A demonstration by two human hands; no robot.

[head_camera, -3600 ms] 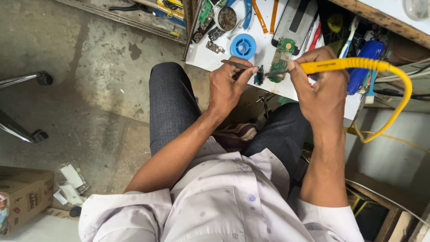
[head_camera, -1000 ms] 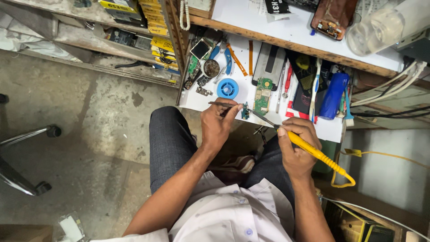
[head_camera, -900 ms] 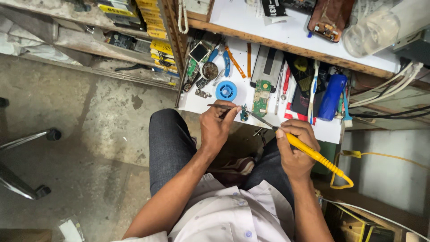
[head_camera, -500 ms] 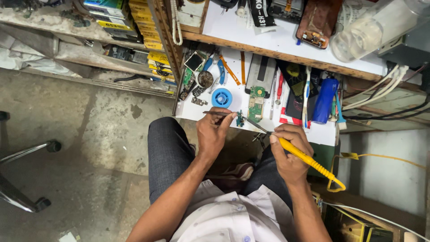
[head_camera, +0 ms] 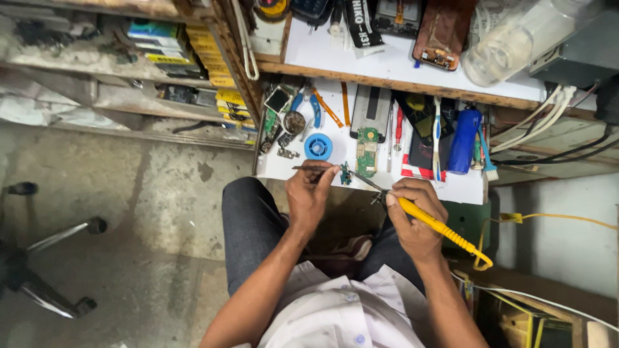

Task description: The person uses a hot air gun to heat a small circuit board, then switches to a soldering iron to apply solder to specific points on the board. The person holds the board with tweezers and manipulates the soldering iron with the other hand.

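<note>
Two levels of white desk [head_camera: 445, 187] face us: a lower surface crowded with parts and, above it, a wood-edged shelf [head_camera: 400, 71]. We sit over a stained concrete floor [head_camera: 129, 212], with a chair base [head_camera: 51, 258] at the left and racks of small boxes [head_camera: 213, 71] behind it. On the lower surface we see a blue ring-shaped spool [head_camera: 318, 147], a green circuit board [head_camera: 367, 149], a red-handled screwdriver [head_camera: 398, 132], a blue cylinder [head_camera: 464, 140] and blue-handled pliers [head_camera: 308, 103]. A clear plastic bottle [head_camera: 516, 38] lies on the shelf, its far end cut off by the frame edge.

Several items near the top are cropped, and white cables [head_camera: 541, 116] run out of view at the right. The small dark part [head_camera: 345, 174] just beyond our left fingers is too small to identify.

Our left hand [head_camera: 311, 196] pinches thin tweezers [head_camera: 309, 168] at the desk's front edge, the grip narrow, the tweezers lying roughly level and pointing left. Our right hand [head_camera: 412, 216] is closed around a yellow soldering iron [head_camera: 438, 227], held like a pen; its metal tip [head_camera: 371, 185] points up and left toward the small dark part, stopping just short of it, between the two hands. Its yellow cord [head_camera: 554, 218] trails off to the right.
</note>
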